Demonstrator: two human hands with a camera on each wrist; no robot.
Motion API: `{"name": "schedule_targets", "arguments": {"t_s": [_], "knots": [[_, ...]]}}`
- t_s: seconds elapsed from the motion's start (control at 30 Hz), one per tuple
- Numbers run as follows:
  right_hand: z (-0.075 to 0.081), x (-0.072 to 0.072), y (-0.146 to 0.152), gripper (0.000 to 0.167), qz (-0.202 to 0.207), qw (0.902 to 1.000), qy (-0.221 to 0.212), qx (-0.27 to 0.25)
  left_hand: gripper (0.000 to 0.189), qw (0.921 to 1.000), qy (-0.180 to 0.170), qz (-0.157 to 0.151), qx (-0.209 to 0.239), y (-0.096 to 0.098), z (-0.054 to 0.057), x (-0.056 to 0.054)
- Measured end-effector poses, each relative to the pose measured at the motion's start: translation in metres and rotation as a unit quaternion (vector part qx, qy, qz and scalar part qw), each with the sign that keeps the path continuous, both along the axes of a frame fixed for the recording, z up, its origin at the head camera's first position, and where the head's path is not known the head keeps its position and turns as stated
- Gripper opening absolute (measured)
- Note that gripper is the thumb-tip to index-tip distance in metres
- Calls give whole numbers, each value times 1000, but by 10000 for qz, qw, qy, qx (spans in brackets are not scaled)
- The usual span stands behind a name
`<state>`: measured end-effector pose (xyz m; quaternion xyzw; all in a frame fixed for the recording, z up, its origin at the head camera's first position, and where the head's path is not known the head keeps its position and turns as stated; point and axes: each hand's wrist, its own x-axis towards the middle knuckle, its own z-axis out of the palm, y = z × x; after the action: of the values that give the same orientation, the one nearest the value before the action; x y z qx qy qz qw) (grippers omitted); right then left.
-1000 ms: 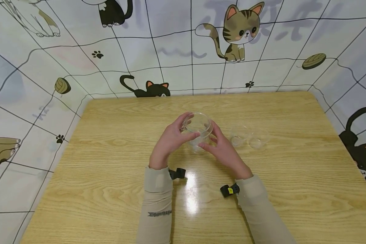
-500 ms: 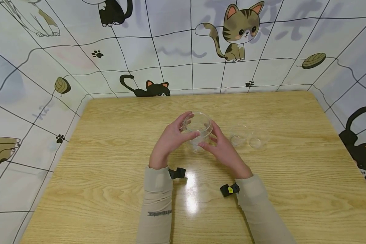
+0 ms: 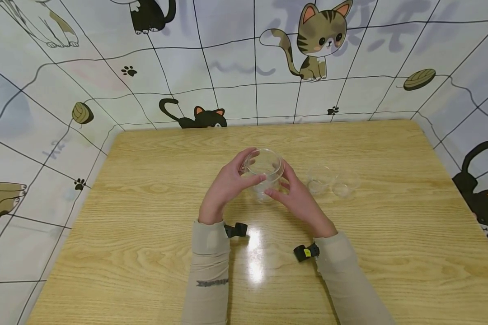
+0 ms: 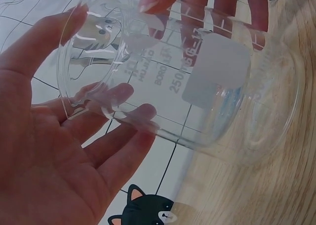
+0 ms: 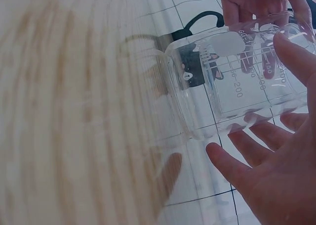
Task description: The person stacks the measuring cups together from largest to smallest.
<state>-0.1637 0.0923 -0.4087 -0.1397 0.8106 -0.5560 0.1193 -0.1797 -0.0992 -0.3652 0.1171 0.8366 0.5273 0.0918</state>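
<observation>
A clear glass beaker (image 3: 264, 166) with white volume markings stands upright near the middle of the table, its round rim facing up. My left hand (image 3: 227, 184) grips it from the left, thumb across the near side by the rim and fingers round the far side. Lower on the opposite side, my right hand (image 3: 300, 198) holds it between thumb and fingers. In the left wrist view the printed "250" shows on the beaker wall (image 4: 163, 86). A second clear glass outline surrounds its base in both wrist views. The right index fingertip (image 5: 213, 150) lies just beside the glass in the right wrist view.
Two more clear glass vessels, one at the left (image 3: 319, 180) and one at the right (image 3: 345, 184), stand side by side just right of my right hand. The wooden table (image 3: 146, 253) meets cat-printed walls (image 3: 236, 72) at the back and sides.
</observation>
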Motion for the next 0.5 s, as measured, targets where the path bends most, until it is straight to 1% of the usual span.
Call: {"name": "schedule_targets", "arguments": {"t_s": [0.13,0.27,0.5], "knots": [[0,0,0,80,-22,10000,-17,10,67,10000,12,-45,57,-1,0,0],[-1,0,0,80,-25,10000,-37,3,66,10000,35,-41,37,-1,-2,-1],[-2,0,0,81,-38,10000,-67,15,66,10000,53,-23,22,-1,-1,-1]]}}
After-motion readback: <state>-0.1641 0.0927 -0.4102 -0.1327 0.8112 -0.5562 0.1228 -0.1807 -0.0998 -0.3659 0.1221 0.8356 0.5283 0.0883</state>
